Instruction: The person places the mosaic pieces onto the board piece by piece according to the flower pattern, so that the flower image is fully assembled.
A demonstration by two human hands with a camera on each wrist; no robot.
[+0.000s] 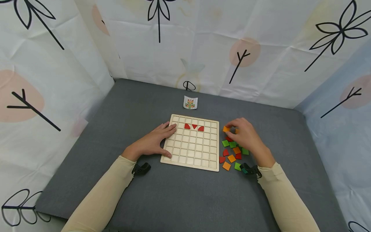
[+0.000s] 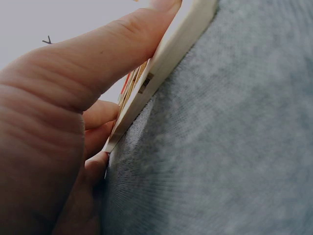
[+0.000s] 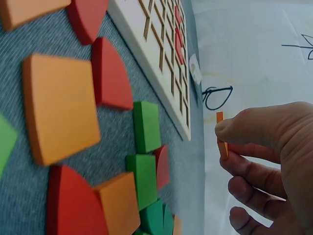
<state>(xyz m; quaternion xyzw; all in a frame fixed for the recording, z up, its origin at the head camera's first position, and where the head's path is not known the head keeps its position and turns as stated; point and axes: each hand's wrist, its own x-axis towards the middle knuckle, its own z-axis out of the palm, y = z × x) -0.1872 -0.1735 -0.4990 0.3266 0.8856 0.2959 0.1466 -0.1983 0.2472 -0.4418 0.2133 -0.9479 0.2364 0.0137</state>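
A pale wooden grid board lies on the grey table, with three red pieces set in cells of an upper row. My left hand rests along the board's left edge, fingers fairly straight on top and thumb near the lower left corner. In the left wrist view the thumb lies on the board's rim. Right of the board, my right hand pinches an orange tile between thumb and fingertips, held above the table. Below it lie loose tiles: orange squares, red rounded pieces and green ones.
A small printed card with a coloured grid picture lies behind the board. Patterned white cloth hangs behind and beside the grey table. Loose tiles spread from the board's right edge to under the right wrist.
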